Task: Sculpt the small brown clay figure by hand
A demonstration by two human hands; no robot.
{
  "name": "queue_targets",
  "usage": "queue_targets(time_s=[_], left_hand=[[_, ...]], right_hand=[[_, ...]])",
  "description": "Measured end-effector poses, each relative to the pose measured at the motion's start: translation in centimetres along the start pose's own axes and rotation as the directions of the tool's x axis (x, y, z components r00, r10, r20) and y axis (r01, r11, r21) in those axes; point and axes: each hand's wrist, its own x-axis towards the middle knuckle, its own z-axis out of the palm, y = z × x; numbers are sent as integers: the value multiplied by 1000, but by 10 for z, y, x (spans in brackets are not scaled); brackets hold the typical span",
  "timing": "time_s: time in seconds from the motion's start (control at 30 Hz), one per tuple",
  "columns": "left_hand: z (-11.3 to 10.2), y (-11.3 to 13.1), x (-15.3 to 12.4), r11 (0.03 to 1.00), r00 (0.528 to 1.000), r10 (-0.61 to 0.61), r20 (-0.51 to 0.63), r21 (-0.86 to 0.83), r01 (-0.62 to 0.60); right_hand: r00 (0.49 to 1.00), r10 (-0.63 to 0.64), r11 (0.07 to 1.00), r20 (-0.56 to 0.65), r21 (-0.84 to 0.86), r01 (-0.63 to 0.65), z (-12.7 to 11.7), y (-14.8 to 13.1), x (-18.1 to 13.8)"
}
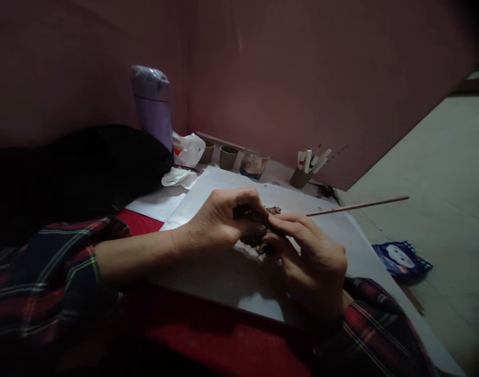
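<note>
My left hand [227,217] is closed, its fingers curled and its thumb bent in towards the tips. Between its fingers there is dark shadow, and what they hold is hidden. My right hand [313,256] meets it from the right, fingertips pinched together. A thin brown stick [360,204] runs out from behind the right fingers to the right, in line with the pinch; its near end is hidden. Under and behind the hands lies a brown, crumbly-looking lump [274,210], with whitish rough material [250,251] at its lower edge.
A large white sheet [219,183] covers the table over red cloth [208,335]. Behind stand a purple bottle [155,110], a plastic bag [189,149], small cups [228,157], a glass container [254,165] and a pen cup [300,178]. Crumpled tissue [179,178] lies left.
</note>
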Motion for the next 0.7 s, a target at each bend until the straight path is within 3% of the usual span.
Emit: queue_targets(time_s=[0.33, 0.5, 0.7], left_hand=[[0, 2, 1, 989, 999, 48, 2, 137, -48], [-4, -7, 2, 995, 1000, -10, 7, 96, 9], [-5, -9, 2, 999, 998, -37, 55, 41, 34]], right_hand=[[1000, 7, 1000, 0, 30, -7, 0, -1, -2], [998, 44, 999, 52, 4, -44, 0, 4, 0], [995, 99, 994, -4, -48, -99, 1, 9, 0]])
